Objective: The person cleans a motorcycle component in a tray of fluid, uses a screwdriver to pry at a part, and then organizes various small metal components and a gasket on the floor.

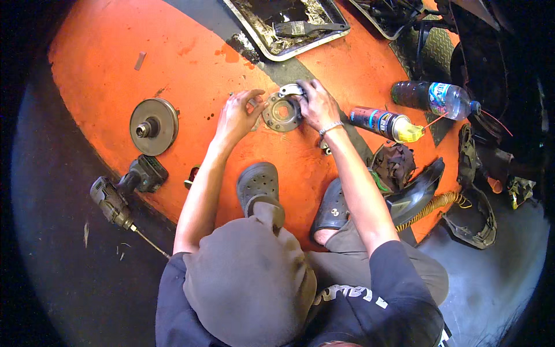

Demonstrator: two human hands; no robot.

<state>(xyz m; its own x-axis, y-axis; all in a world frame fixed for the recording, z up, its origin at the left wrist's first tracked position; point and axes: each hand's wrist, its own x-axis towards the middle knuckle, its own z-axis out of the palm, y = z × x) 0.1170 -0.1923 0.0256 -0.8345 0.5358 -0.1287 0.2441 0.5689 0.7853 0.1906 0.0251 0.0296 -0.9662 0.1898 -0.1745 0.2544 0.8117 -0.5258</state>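
A round metal backing plate with holes and a large central opening lies on the orange floor before me. My right hand is at its upper right edge, its fingers on a small curved silver metal piece that looks like a clutch shoe. At the plate's left side is my left hand, thumb and forefinger bent toward the rim; whether something sits between them is unclear. Partly under that hand shows another greyish part. Below my right wrist lies a small metal part, partly covered.
Leftward are a metal pulley with a shaft, a cordless driver and a small part. Rightward lie a spray can, a plastic bottle, a dark rag and a black cover. A dirty tray holds a brush.
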